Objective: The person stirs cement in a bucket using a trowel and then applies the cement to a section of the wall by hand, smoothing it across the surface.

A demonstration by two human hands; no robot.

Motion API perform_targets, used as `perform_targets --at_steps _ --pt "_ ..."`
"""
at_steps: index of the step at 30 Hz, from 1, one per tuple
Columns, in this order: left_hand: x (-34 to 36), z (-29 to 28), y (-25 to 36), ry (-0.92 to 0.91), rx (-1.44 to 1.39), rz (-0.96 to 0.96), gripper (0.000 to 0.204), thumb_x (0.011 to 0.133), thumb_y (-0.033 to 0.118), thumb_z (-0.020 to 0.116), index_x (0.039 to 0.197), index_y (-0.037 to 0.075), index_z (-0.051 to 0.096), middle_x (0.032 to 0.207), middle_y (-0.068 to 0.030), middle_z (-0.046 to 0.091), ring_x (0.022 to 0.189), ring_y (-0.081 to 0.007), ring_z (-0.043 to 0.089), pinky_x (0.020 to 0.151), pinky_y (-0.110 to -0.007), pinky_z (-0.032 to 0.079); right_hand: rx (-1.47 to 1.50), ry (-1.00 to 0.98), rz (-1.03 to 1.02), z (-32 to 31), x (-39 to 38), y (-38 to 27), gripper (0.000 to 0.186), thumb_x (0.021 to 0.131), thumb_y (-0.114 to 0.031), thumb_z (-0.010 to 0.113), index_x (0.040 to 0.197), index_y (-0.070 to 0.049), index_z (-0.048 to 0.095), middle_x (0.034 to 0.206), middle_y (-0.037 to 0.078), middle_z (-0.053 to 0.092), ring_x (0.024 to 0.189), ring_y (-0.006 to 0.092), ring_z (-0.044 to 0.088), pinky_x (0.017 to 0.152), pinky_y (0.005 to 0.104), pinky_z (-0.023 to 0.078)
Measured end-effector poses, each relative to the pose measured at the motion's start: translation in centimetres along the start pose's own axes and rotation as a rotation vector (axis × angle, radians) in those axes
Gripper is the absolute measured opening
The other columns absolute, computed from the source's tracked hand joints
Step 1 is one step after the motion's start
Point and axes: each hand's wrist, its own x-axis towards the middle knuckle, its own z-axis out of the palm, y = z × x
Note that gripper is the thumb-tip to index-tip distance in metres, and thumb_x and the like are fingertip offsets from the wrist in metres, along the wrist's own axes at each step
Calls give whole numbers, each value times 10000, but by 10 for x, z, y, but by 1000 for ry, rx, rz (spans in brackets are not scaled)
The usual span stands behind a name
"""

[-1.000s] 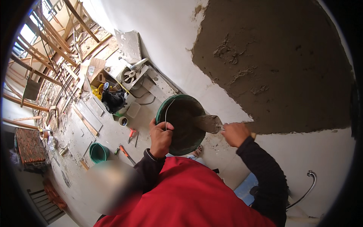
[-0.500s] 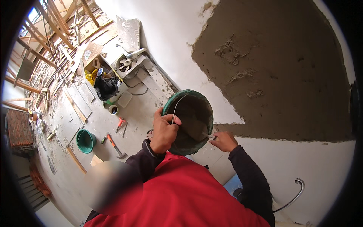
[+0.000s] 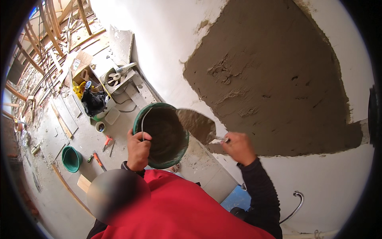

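The step in hand looks like loading mortar for the wall: the right hand (image 3: 240, 148) is closed around the grip of a trowel (image 3: 197, 124), whose broad blade, coated in grey-brown mortar, points back toward the bucket (image 3: 137, 121). In this view the blade's tip overlaps the bucket's right side, though whether it touches the rim cannot be told, and neither can how thick the load is. The left hand (image 3: 138, 151) grips the bucket at its left rim, fingers wrapped outside and thumb by the wire handle (image 3: 143, 117), holding it in front of the red top with its mouth turned up toward the camera. Inside, dark mortar smears the walls; the depth left is hard to judge. Beyond the trowel, a large brown patch (image 3: 274, 91) of wet-looking mortar covers much of the white wall (image 3: 159, 51), mostly flat but with raw ridges (image 3: 227, 73) at its left part, so the spreading seems unfinished. From here, the next move appears to call for a steady wrist and a blade kept level enough not to shed its mortar, with the left hand keeping the bucket close beneath as a catch, clear of the trowel's path.
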Motion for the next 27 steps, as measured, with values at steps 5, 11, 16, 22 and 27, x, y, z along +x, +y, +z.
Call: perform_targets --at_steps 5,11,16,22,27 --pt "9 -35 -20 38 111 24 125 634 -47 558 708 39 609 1154 -135 460 1174 -302 420 987 -316 346 232 -238 120 -100 58 11 181 826 -189 678 879 -19 650 605 97 556 515 146 522 501 336 439" --pt "22 -86 -88 223 -209 -136 162 636 -97 545 705 43 589 811 3 509 778 -123 482 779 -245 390 457 -130 540 -163 109 47 175 911 -166 599 965 1 596 609 -10 511 495 73 478 447 243 399" --pt "9 -126 -96 405 -347 -85 266 638 -178 512 795 36 533 684 25 498 495 -52 403 430 -204 266 392 184 353 -193 85 51 165 927 -181 587 952 -19 590 594 -3 506 484 64 480 436 251 414" --pt "11 -162 -123 501 -341 -114 319 662 -197 486 921 -12 498 735 -10 522 451 -44 381 389 -205 241 66 158 314 -96 91 47 259 911 -260 595 1042 -38 571 764 166 657 715 308 660 612 410 518" --pt "17 -176 -151 537 -418 -37 216 797 -67 482 1005 -26 444 669 -6 503 464 -57 417 377 -205 249 -239 331 383 -21 116 63 287 912 -267 565 1057 -19 573 872 235 659 866 457 609 746 532 484"
